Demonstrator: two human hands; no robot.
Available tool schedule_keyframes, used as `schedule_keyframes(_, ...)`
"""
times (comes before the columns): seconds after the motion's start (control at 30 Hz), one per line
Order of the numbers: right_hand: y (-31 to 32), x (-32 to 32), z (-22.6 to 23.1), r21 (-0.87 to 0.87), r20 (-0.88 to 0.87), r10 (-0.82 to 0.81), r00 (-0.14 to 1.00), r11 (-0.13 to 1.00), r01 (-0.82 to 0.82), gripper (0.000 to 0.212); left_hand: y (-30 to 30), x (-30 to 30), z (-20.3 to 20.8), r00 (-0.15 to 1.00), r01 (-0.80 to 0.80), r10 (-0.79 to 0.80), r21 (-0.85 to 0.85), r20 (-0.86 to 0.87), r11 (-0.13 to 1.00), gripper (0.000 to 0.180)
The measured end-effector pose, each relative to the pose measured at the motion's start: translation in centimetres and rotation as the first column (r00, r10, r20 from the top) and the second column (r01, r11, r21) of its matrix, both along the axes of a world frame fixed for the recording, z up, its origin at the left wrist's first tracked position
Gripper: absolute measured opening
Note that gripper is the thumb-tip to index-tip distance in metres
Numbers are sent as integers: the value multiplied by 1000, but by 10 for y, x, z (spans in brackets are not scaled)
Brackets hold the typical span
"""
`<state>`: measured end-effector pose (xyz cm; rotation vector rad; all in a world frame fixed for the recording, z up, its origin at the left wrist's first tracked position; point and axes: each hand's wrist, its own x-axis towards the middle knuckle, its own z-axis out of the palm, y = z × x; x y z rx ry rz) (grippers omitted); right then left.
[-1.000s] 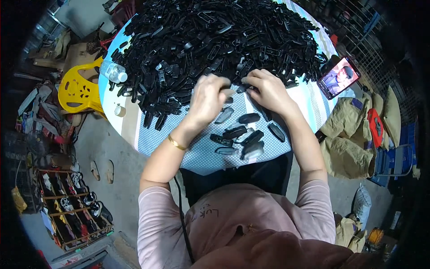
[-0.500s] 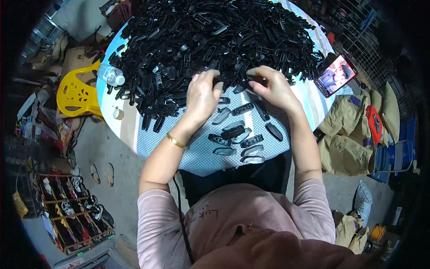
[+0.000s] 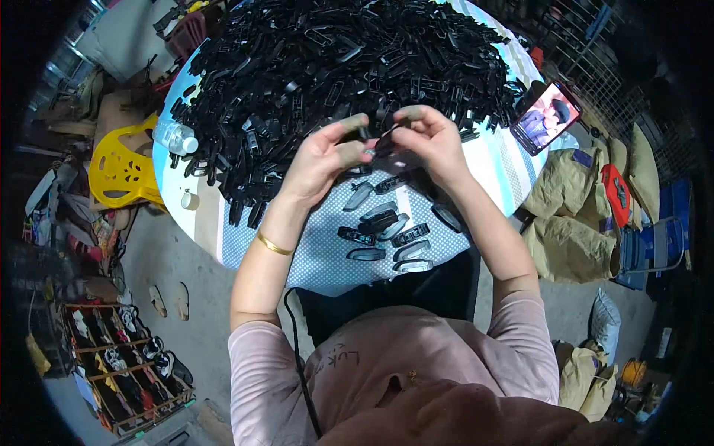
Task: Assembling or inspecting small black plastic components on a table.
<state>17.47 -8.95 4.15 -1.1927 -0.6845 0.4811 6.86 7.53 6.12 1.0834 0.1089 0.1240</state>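
Note:
A big heap of black plastic parts (image 3: pixel 349 67) covers the far part of the round table. My right hand (image 3: pixel 437 149) pinches a small black plastic piece (image 3: pixel 384 141) between thumb and forefinger, just in front of the heap. Facing it, my left hand (image 3: pixel 320 162) has thumb and forefinger curled at the other end of the same piece; the fingers partly hide its shape. Nearer to me lie several long oval black pieces (image 3: pixel 366 254), some glossy shells, others frames with slots (image 3: pixel 410 235).
The table (image 3: pixel 201 230) has a patterned cloth. On its left are a clear bottle (image 3: pixel 175 138) and a small round container (image 3: pixel 190 199); a phone (image 3: pixel 547 119) stands at the right edge. Around it are a yellow chair (image 3: pixel 123 167), brown paper sacks (image 3: pixel 569 249) and a rack (image 3: pixel 130 364).
Both hands have come up from the near side of the heap and toward each other. A black piece now shows between their fingertips. The view has shifted slightly.

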Motion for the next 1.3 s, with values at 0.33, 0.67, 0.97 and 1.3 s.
schedule_keyframes(0.33, 8, -8, -3, -171, 71, -24, 997, 985, 35, 20, -2, 5, -29, 991, -113, 86, 276, 107, 955, 28)
schedule_keyframes(0.67, 11, -7, -8, -95, -121, 102, 987, 989, -114, 16, -6, 4, -27, 959, -278, 194, 542, 207, 793, 31)
schedule_keyframes(0.97, 13, -21, -4, -261, 214, -61, 975, 958, 117, 19, -10, 2, -26, 976, -202, 151, 397, 157, 895, 32)
schedule_keyframes(1.3, 14, -20, -13, -328, 292, 109, 950, 945, -8, 33, -1, 0, -19, 963, -209, 75, 536, 260, 818, 23)
